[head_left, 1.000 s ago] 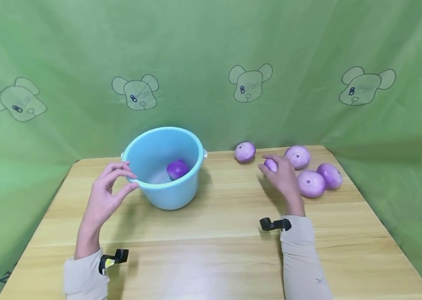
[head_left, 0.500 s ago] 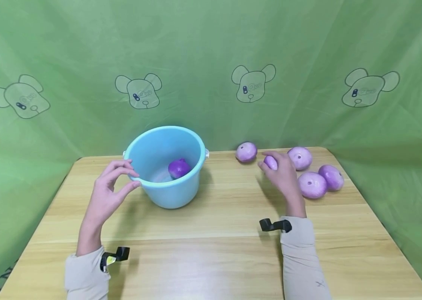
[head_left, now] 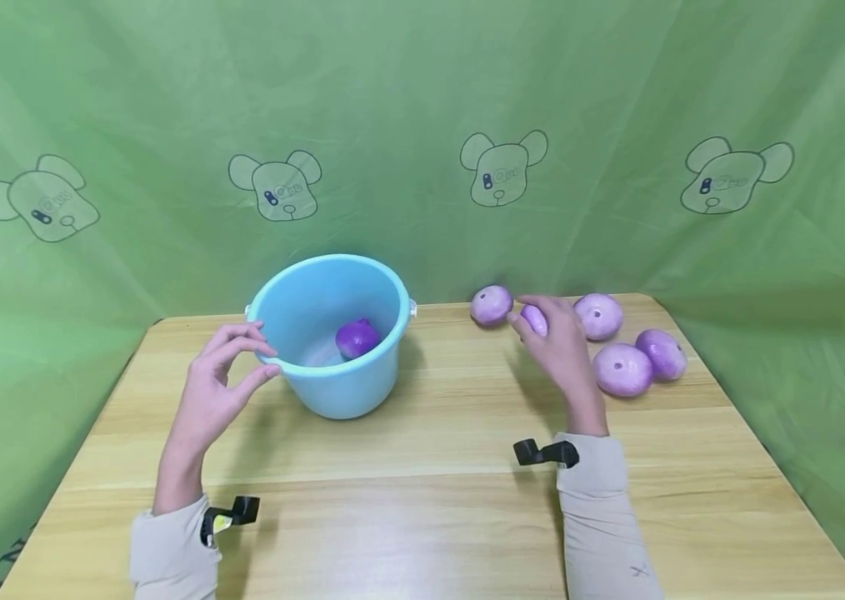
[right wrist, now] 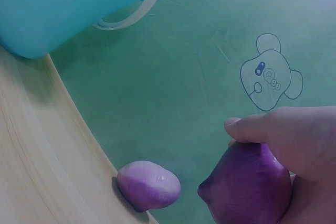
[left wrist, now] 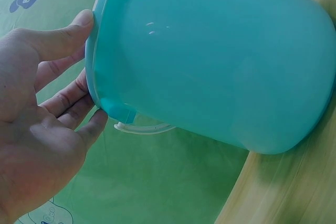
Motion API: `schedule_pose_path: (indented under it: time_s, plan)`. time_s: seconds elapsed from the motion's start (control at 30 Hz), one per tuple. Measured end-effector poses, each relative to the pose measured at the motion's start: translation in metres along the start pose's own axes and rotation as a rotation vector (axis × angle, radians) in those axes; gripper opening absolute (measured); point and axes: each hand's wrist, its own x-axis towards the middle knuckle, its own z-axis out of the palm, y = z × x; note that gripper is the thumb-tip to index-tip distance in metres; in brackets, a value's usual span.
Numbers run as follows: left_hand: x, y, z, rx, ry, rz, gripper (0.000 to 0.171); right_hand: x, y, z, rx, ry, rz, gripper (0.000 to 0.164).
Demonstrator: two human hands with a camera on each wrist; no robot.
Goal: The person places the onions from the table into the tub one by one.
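My left hand (head_left: 208, 396) holds the near-left rim of a light blue bucket (head_left: 340, 393). In the left wrist view the thumb (left wrist: 79, 32) lies on the rim's outer side and the fingers reach round behind it. One dark purple onion (head_left: 357, 339) lies inside the bucket. At the right, my right hand (head_left: 563, 354) grips another purple onion (right wrist: 247, 187) between thumb and fingers, its pointed tip showing in the right wrist view. From the head view most of that onion is hidden by the hand. A pale purple onion (head_left: 492, 306) sits just left of it.
Three more onions, one at the back (head_left: 598, 317) and a touching pair with this front onion (head_left: 622, 369), rest right of my right hand. A green curtain (head_left: 392, 108) with mouse-head drawings hangs behind the wooden table (head_left: 392, 517). The bucket has a white handle (right wrist: 142, 9).
My right hand, with the onion in its grip, has shifted a little to the left and away from me, closer to the lone onion. The left hand and bucket stay put.
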Motion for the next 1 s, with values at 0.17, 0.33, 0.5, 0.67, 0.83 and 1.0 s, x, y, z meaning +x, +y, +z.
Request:
schedule_pose_path:
  time_s: [0.17, 0.33, 0.5, 0.67, 0.83, 1.0]
  plan:
    - [0.000, 0.001, 0.000, 0.009, -0.001, -0.004, 0.017, 0.000, -0.002, 0.003, 0.012, -0.003, 0.002, 0.044]
    - [0.000, 0.001, 0.000, 0.009, -0.001, -0.002, 0.017, 0.001, -0.004, 0.005, 0.017, 0.002, -0.016, 0.041]
    - [-0.001, -0.001, 0.000, 0.005, -0.002, 0.004, 0.018, 0.002, -0.007, 0.007, 0.029, 0.015, -0.008, 0.041]
    - [-0.001, 0.000, 0.000, 0.011, -0.004, 0.003, 0.017, 0.001, -0.010, 0.011, 0.084, 0.036, 0.008, 0.040]
    - [-0.002, 0.000, 0.000, 0.011, -0.005, 0.003, 0.017, 0.000, -0.011, 0.014, 0.116, 0.070, 0.033, 0.040]
    - [-0.001, 0.000, 0.000, 0.011, -0.008, 0.011, 0.016, 0.001, -0.012, 0.016, 0.128, 0.101, 0.055, 0.041]
